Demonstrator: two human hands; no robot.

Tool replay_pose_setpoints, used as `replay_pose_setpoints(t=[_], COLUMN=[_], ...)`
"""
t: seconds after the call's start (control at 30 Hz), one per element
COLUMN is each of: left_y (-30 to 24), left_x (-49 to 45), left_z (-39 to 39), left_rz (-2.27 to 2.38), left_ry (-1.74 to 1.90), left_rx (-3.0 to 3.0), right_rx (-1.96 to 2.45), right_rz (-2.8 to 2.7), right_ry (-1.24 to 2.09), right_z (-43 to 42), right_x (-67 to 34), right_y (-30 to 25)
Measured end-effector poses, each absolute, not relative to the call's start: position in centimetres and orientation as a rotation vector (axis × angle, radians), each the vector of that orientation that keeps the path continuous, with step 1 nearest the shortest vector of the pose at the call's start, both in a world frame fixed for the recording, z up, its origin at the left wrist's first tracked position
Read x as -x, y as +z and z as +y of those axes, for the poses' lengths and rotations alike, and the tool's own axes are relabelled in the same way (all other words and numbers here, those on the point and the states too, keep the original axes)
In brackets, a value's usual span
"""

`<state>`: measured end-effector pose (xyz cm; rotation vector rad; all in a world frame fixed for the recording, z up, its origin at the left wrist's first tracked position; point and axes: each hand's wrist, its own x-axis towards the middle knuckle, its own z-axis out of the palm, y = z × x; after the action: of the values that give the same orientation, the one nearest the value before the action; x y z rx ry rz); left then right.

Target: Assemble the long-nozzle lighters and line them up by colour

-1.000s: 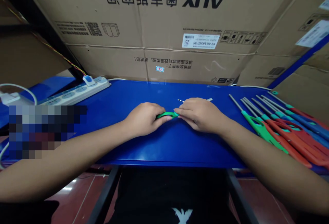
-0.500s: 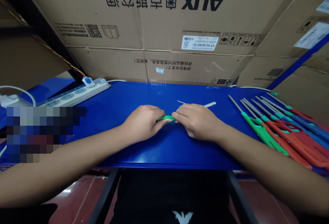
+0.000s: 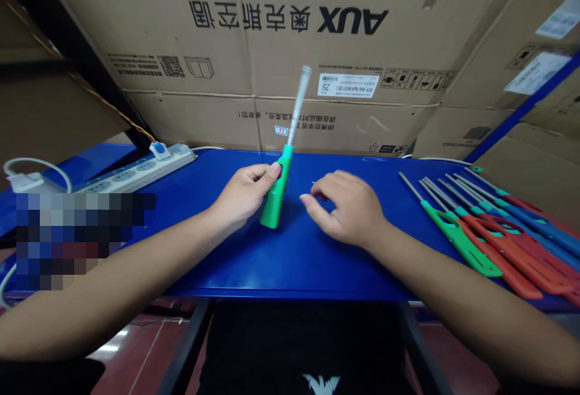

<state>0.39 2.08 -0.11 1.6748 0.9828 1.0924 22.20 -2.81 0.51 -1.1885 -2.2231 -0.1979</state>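
Note:
My left hand [image 3: 247, 192] is closed around a green utility lighter [image 3: 273, 205], thumb on its upper handle. The lighter stands nearly upright, its metal tube [image 3: 299, 105] pointing up and tilted slightly right. Beside it, my right hand [image 3: 347, 208] hovers over the blue table [image 3: 290, 268], curved, with thumb and index finger apart and nothing visible between them. A thin metal tip [image 3: 313, 183] shows just past the right index finger; the hand hides the rest of it.
Several utility lighters in green, red and blue lie at the right, a green one [image 3: 462, 241] nearest. A white power strip [image 3: 136, 171] with a plug sits at the left. Behind the table stands a large cardboard box [image 3: 290, 51].
The green lighter has swung from lying sideways between both hands to nearly upright in my left hand. My right hand has let go of it and opened. The view has shifted slightly.

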Motion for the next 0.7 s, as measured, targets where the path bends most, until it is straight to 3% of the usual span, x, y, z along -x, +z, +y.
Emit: replay_pose_setpoints(t=[0.1, 0.23, 0.4, 0.47, 0.57, 0.7], left_y=[-1.2, -1.7, -0.1, 0.9, 2.1, 1.8], left_x=[-1.2, -1.5, 0.4, 1.0, 1.2, 0.9], left_z=[2.0, 1.8, 1.9, 1.5, 0.6, 0.8], left_rz=[0.833, 0.784, 1.063, 0.972, 0.655, 0.61], left_ry=[1.064, 0.966, 0.551, 0.399, 0.508, 0.491], left_rx=[-1.445, -1.455, -2.022, -2.306, -2.665, -2.805], right_rx=[1.342, 1.243, 1.418, 1.48, 1.411, 1.196], right_rz=[-2.317, -2.473, -2.55, -2.623, -2.782, -2.956], right_ry=[0.139, 0.302, 0.14, 0.073, 0.018, 0.025], right_z=[-2.5, -2.2, -1.4, -1.1, -1.1, -1.8], right_x=[-21.0, -20.5, -22.1, -22.8, -23.2, -22.7], right_y=[-0.3, -1.0, -0.7, -0.4, 0.0, 0.2])
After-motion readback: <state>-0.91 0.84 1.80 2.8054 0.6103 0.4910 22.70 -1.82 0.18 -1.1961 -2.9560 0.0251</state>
